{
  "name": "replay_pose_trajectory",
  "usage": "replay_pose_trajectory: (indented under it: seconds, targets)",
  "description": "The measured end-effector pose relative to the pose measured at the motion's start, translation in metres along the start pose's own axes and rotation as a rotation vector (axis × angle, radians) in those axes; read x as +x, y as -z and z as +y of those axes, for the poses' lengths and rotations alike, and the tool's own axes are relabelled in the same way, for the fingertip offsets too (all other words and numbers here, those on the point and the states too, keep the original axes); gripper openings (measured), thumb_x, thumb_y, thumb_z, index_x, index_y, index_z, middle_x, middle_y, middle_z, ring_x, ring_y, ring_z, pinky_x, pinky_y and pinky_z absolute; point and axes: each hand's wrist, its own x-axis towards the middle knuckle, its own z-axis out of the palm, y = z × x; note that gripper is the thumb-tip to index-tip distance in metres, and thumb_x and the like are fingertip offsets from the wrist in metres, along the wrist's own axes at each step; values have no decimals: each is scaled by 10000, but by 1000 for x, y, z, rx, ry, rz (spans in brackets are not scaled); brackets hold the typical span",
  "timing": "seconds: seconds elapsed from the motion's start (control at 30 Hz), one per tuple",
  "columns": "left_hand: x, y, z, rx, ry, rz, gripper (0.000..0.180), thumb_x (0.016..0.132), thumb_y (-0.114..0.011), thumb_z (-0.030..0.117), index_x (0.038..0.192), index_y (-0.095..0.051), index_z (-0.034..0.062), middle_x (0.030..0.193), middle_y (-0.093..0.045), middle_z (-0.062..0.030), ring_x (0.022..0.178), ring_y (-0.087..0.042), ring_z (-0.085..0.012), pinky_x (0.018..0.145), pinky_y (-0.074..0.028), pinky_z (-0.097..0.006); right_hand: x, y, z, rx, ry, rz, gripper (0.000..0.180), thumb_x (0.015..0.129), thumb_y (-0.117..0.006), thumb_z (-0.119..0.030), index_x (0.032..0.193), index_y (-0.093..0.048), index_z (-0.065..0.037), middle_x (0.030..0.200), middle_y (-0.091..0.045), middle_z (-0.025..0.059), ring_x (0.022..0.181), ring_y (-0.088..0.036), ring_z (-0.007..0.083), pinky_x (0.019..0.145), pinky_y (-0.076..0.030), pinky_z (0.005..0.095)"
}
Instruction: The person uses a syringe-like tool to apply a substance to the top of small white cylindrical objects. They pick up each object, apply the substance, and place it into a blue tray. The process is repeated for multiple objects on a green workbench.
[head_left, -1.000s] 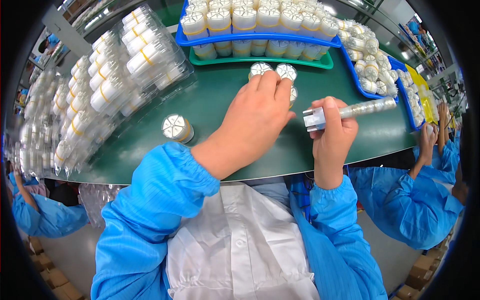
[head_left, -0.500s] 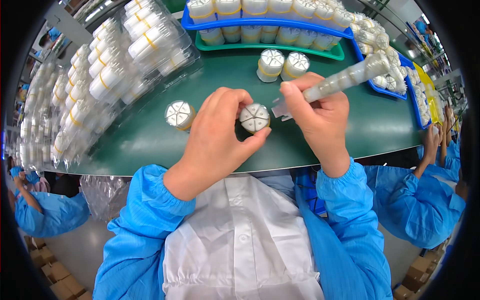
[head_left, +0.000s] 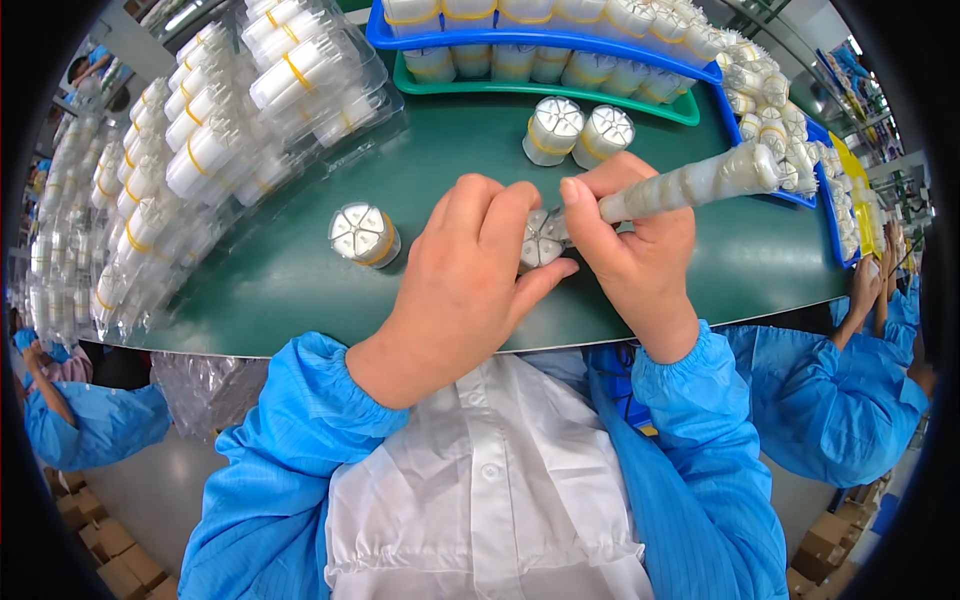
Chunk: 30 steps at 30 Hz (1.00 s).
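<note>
My left hand (head_left: 455, 280) curls its thumb and fingers around a round bundle of white wedge-shaped pieces (head_left: 538, 245) standing on the green table; the hand hides its left part. Gripped like a pen in my right hand (head_left: 645, 250) is a whitish, wrapped-looking stick tool (head_left: 700, 187). Its lower end meets the right edge of the held bundle's top, and the exact contact is hidden by my fingers. To the left stands another banded bundle (head_left: 363, 235), apart from my hand. Beyond my right hand are two more, a left one (head_left: 553, 132) and a right one (head_left: 604, 137), side by side.
Filled trays stand at the back, a blue one (head_left: 560, 38) above a green one (head_left: 480, 88). Clear plastic packs of white bundles (head_left: 215, 140) pile up at left. Blue bins of white parts (head_left: 790, 195) line the right, near another person's hand (head_left: 863, 287).
My left hand and its bundle have shifted right. The tool's tip, earlier apart from the bundle, now reaches its top, and the handle has tilted lower. The view has shifted slightly.
</note>
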Motion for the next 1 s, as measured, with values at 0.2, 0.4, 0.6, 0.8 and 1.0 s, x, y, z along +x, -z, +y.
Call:
replay_pose_trajectory:
  seconds: [0.2,0.4,0.6,0.8,1.0]
  targets:
    - [-1,2,-1,-79,20,-11,550,749,-810,29,1238,-559,5,1128,-624,-149,1000,-624,-316,832,-526,-396,1,3,4,72,-20,98,116,906,-739,-74,821,-689,-14,697,-618,11,598,-542,67,533,-412,248]
    - [-1,0,2,-154,64,-26,551,755,-798,33,1251,-559,10,1158,-633,-143,1037,-630,-312,887,-524,-398,2,1,4,104,-127,44,118,913,-733,-91,830,-698,-16,708,-626,17,619,-555,68,542,-422,248]
    - [2,2,0,38,33,-49,549,744,-816,59,1233,-569,17,1140,-636,-150,1032,-619,-337,871,-502,-423,2,2,1,30,-73,17,131,911,-734,-101,828,-697,-7,726,-647,34,621,-570,84,550,-435,258]
    - [1,1,0,-150,72,-79,581,767,-787,38,1289,-535,13,1170,-642,-158,1064,-625,-324,906,-513,-409,1,5,6,175,-121,115,115,917,-724,-77,830,-694,-8,745,-652,21,622,-550,65,545,-417,250]
    - [1,3,0,-197,102,-106,614,779,-766,16,1333,-501,9,1201,-639,-169,1087,-628,-318,927,-520,-388,1,1,4,86,-101,18,114,913,-727,-71,823,-687,-14,733,-638,14,613,-540,63,539,-416,254]
